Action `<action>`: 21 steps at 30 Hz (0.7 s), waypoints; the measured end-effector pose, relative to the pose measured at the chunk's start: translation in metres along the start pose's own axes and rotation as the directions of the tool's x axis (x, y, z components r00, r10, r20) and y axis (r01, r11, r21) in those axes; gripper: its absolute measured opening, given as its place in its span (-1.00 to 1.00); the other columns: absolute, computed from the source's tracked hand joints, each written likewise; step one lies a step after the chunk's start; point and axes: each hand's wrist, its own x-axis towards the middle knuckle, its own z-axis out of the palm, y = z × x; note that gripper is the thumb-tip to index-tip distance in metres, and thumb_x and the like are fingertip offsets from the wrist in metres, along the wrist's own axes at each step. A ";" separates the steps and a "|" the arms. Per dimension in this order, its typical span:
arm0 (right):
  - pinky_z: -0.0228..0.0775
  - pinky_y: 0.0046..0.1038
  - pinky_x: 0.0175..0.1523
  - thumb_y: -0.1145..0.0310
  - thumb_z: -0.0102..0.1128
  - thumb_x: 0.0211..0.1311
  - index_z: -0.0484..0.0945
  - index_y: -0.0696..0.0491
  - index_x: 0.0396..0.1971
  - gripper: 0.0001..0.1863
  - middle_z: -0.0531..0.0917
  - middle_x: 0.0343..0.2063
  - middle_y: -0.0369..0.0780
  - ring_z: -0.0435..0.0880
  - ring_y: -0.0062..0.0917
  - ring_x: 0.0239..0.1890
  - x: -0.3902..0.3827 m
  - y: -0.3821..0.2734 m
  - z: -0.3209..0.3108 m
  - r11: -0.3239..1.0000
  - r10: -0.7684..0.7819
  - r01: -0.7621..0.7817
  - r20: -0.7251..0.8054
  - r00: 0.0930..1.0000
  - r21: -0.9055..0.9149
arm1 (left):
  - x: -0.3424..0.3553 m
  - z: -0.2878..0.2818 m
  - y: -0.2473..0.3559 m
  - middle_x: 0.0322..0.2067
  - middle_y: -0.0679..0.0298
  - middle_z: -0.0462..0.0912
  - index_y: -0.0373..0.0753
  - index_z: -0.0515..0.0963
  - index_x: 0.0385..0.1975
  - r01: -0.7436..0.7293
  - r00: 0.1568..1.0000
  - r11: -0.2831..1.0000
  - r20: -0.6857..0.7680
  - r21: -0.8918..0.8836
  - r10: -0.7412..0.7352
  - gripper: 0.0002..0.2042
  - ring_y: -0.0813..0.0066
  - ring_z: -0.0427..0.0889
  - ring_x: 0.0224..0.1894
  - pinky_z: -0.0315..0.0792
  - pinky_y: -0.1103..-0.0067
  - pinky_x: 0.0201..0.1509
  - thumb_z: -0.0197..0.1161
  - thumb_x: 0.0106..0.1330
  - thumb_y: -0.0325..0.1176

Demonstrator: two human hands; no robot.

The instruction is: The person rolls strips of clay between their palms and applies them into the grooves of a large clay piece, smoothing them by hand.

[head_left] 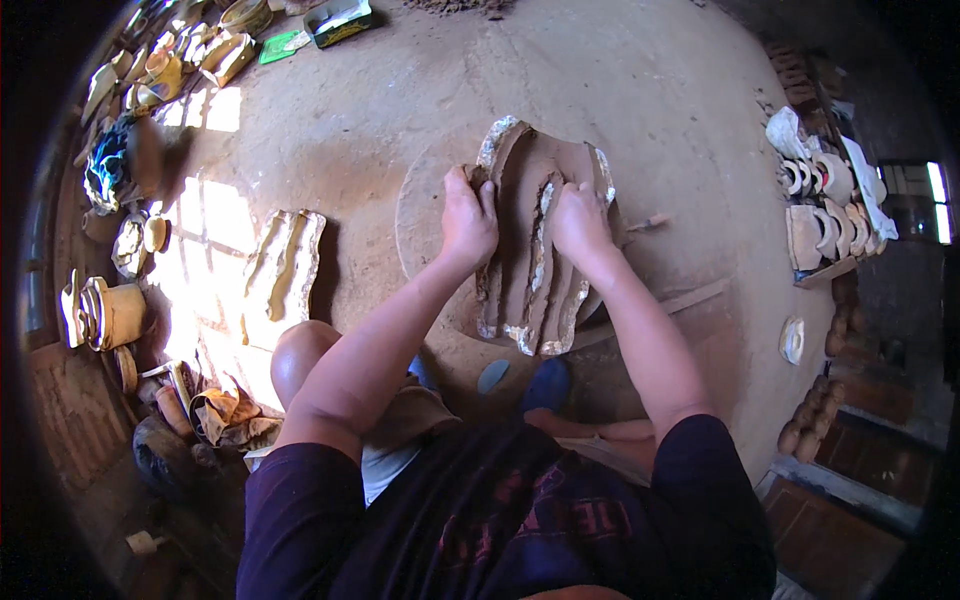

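A clay-lined mold (518, 208) with chipped white edges and long brown channels lies in front of me, over a round flat disc (415, 205). A ragged pale ridge runs down its middle; I cannot tell whether it is one piece or two side by side. My left hand (468, 222) is closed around its left edge, the thumb over the rim. Curled into a fist, my right hand (582, 222) presses on the clay just right of the ridge. Its fingertips are hidden, so what they pinch does not show.
A similar mold piece (285, 262) lies on the sunlit floor at left. Molds and containers crowd the left wall, with a beige mold stack (122, 312) among them. Curved pale pieces (835, 228) sit on a right-hand shelf. A stick (648, 222) lies right of the disc.
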 end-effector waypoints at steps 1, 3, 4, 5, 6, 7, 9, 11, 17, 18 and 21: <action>0.46 0.01 0.23 0.58 0.08 0.22 0.61 0.35 -0.19 -0.77 0.62 -0.10 0.25 0.62 0.19 0.05 -0.006 0.001 0.005 1.000 -0.013 0.013 -0.013 1.000 -0.017 | -0.001 0.001 0.001 -0.03 -0.23 0.46 -0.35 0.33 0.05 -0.001 1.000 1.000 0.004 -0.003 0.001 -0.74 -0.33 0.52 0.03 0.43 0.08 0.14 0.14 0.55 -0.34; 0.51 0.01 0.18 0.57 0.08 0.24 0.61 0.34 -0.27 -0.83 0.65 -0.18 0.23 0.64 0.22 0.00 -0.022 -0.001 0.008 0.998 -0.048 0.047 -0.020 0.999 -0.053 | -0.001 -0.002 0.000 -0.02 -0.24 0.46 -0.37 0.33 0.06 0.009 1.000 1.000 0.000 0.008 -0.009 -0.72 -0.33 0.52 0.04 0.42 0.08 0.15 0.13 0.57 -0.31; 0.51 0.01 0.18 0.57 0.08 0.24 0.61 0.34 -0.27 -0.83 0.65 -0.18 0.23 0.64 0.22 0.00 -0.032 -0.002 0.005 0.997 -0.051 0.050 -0.023 0.998 -0.053 | -0.003 -0.004 -0.004 -0.02 -0.24 0.46 -0.37 0.33 0.06 0.006 1.000 1.000 -0.004 0.008 -0.006 -0.72 -0.33 0.52 0.04 0.42 0.08 0.15 0.13 0.57 -0.31; 0.51 -0.01 0.18 0.56 0.08 0.27 0.60 0.33 -0.28 -0.84 0.65 -0.17 0.22 0.64 0.19 0.00 -0.043 -0.001 0.001 0.992 -0.118 0.119 0.022 0.993 -0.029 | -0.005 -0.006 -0.007 -0.01 -0.24 0.46 -0.37 0.33 0.06 0.016 1.000 1.000 -0.009 0.013 -0.016 -0.72 -0.32 0.52 0.05 0.42 0.10 0.16 0.11 0.59 -0.29; 0.52 -0.03 0.17 0.55 0.09 0.29 0.60 0.33 -0.29 -0.84 0.65 -0.17 0.21 0.64 0.16 0.00 -0.053 -0.001 -0.005 0.983 -0.182 0.182 0.061 0.981 -0.006 | -0.005 -0.007 -0.008 0.00 -0.24 0.46 -0.38 0.34 0.06 0.021 1.000 1.000 -0.010 0.014 -0.021 -0.72 -0.31 0.52 0.05 0.43 0.13 0.17 0.09 0.60 -0.28; 0.52 -0.03 0.17 0.55 0.09 0.29 0.60 0.33 -0.29 -0.84 0.65 -0.17 0.21 0.64 0.16 0.00 -0.061 -0.006 -0.014 0.982 -0.187 0.188 0.055 0.981 -0.003 | -0.007 -0.009 -0.010 0.00 -0.24 0.46 -0.38 0.34 0.06 0.016 1.000 1.000 -0.016 0.017 -0.016 -0.72 -0.31 0.52 0.05 0.43 0.13 0.17 0.09 0.60 -0.28; 0.51 -0.04 0.17 0.51 0.12 0.30 0.63 0.31 -0.17 -0.79 0.64 -0.14 0.17 0.65 0.09 0.00 -0.076 -0.014 -0.037 0.985 -0.145 0.131 0.122 0.982 0.116 | -0.018 -0.011 -0.008 0.04 -0.18 0.48 -0.35 0.39 0.06 0.016 0.999 0.998 -0.028 -0.066 -0.018 -0.72 -0.22 0.49 0.15 0.35 0.13 0.25 0.12 0.58 -0.26; 0.51 -0.05 0.17 0.50 0.14 0.29 0.62 0.30 -0.07 -0.73 0.62 -0.11 0.12 0.65 0.06 0.01 -0.088 -0.016 -0.051 0.965 -0.148 0.140 0.021 0.989 0.220 | -0.037 -0.011 0.006 0.05 -0.13 0.49 -0.33 0.42 0.04 -0.170 0.980 0.981 -0.092 0.095 0.178 -0.73 -0.16 0.46 0.18 0.29 0.11 0.28 0.14 0.56 -0.25; 0.55 -0.09 0.11 0.52 0.25 0.21 0.55 0.23 0.14 -0.54 0.56 -0.01 -0.02 0.64 -0.03 0.03 -0.128 -0.020 -0.086 0.871 -0.387 0.440 -0.247 0.889 0.220 | -0.101 -0.019 0.049 -0.05 -0.03 0.60 -0.34 0.53 -0.01 -0.319 0.842 0.948 0.455 -0.013 0.290 -0.69 0.04 0.54 0.07 0.38 0.26 0.19 0.05 0.63 -0.18; 0.57 -0.11 0.10 0.53 0.27 0.19 0.54 0.23 0.14 -0.53 0.56 -0.01 -0.03 0.64 -0.04 0.02 -0.134 -0.010 -0.086 0.857 -0.433 0.473 -0.211 0.876 0.204 | -0.108 -0.019 0.048 -0.09 -0.03 0.62 -0.38 0.54 0.01 -0.074 0.769 0.987 0.622 -0.146 0.149 -0.61 0.11 0.57 0.01 0.42 0.29 0.14 0.02 0.65 -0.10; 0.59 -0.14 0.03 0.55 0.28 0.21 0.60 0.18 0.06 -0.62 0.60 -0.12 -0.04 0.67 -0.07 -0.06 -0.158 0.008 -0.072 0.805 -0.473 0.520 -0.219 0.853 0.287 | -0.119 -0.026 0.056 -0.22 -0.10 0.66 -0.42 0.58 -0.09 0.135 0.586 0.983 0.810 -0.122 0.020 -0.46 0.03 0.65 -0.12 0.47 0.22 0.04 -0.05 0.66 0.06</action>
